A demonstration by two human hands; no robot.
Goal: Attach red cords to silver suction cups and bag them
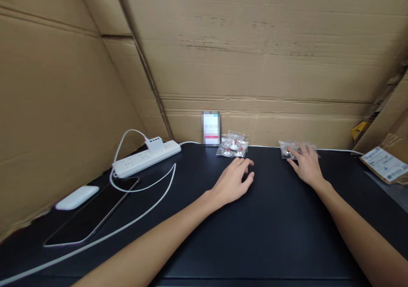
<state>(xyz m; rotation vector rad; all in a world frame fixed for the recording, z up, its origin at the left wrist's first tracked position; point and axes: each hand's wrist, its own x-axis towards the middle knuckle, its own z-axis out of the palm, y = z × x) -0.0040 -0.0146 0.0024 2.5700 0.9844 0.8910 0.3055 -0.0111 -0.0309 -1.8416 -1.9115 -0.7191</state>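
My left hand [234,180] hovers low over the dark table, fingers loosely bent, thumb apart, nothing in it. Just beyond its fingertips lies a small pile of clear plastic packets [234,146] with shiny silver, round pieces and red bits inside. Farther right, my right hand [306,164] reaches over more clear packets [287,150] of the same sort by the back wall. Its fingers are spread across them, partly covering them; whether the fingertips press on the plastic is hard to see.
A phone-like screen [211,129], blurred out, leans on the cardboard wall [270,79]. To the left are a white power strip [146,157], a looping white cable [153,206], a dark tablet [92,215] and a white case [77,198]. A labelled cardboard package [387,164] sits right.
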